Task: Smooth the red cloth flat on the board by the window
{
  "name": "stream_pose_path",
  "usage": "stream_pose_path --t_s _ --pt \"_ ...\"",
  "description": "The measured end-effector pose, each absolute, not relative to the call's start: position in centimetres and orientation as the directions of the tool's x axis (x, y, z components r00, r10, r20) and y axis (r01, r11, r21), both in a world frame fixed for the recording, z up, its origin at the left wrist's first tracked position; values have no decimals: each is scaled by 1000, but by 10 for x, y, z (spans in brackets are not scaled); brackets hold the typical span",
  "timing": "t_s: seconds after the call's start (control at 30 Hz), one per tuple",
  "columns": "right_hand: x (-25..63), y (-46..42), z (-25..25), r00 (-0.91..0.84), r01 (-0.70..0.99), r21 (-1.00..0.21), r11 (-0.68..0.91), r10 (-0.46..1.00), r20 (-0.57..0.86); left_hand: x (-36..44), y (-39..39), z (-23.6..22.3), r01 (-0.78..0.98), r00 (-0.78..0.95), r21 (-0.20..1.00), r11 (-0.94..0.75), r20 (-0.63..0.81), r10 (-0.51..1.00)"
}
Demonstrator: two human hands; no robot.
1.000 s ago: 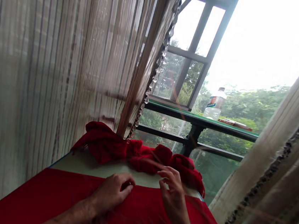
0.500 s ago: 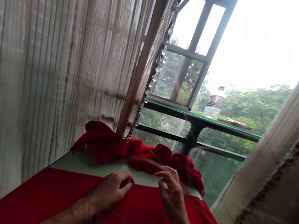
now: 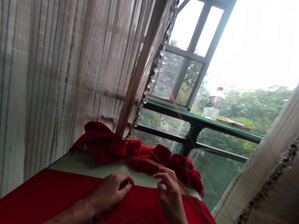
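Note:
A red cloth (image 3: 49, 197) lies spread over a pale board (image 3: 85, 164), and more of the same red fabric lies bunched (image 3: 114, 145) at the board's far end. My left hand (image 3: 110, 191) rests on the cloth's far edge with its fingers curled and pinched on the fabric. My right hand (image 3: 170, 194) sits just to the right of it at the same edge, fingers bent, thumb and forefinger close together above the cloth; whether it grips the fabric is unclear.
A striped sheer curtain (image 3: 50, 62) with a beaded trim (image 3: 153, 73) hangs at the left, another curtain (image 3: 279, 168) at the right. Beyond is a window with a green ledge (image 3: 197, 118) carrying a plastic bottle (image 3: 214, 102). Trees show outside.
My right hand has shifted slightly left toward my left hand. The right curtain has swayed. My left hand has hardly moved.

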State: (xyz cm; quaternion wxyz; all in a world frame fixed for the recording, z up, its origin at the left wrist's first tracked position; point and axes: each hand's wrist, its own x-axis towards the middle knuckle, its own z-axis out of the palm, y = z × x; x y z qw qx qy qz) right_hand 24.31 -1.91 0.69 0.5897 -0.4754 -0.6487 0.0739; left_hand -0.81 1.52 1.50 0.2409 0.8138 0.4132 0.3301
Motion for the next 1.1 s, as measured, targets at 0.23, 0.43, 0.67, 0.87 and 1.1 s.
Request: stream_pose_path --t_s 0.23,0.43,0.67,0.87,1.1 --pt "242 -18 5 133 525 -646 554 697 705 -9 15 14 511 447 666 -543 333 830" --pt "243 -19 8 131 536 -626 566 677 724 -8 15 15 511 448 669 -540 329 831" --pt "242 -19 10 132 534 -627 567 677 724 -8 15 14 516 446 670 -534 322 835" --pt "241 -21 10 124 525 -637 565 689 714 -8 13 17 517 449 669 -535 320 834" --pt "238 -22 11 96 512 -637 577 699 709 -8 13 17 520 446 671 -529 315 838"
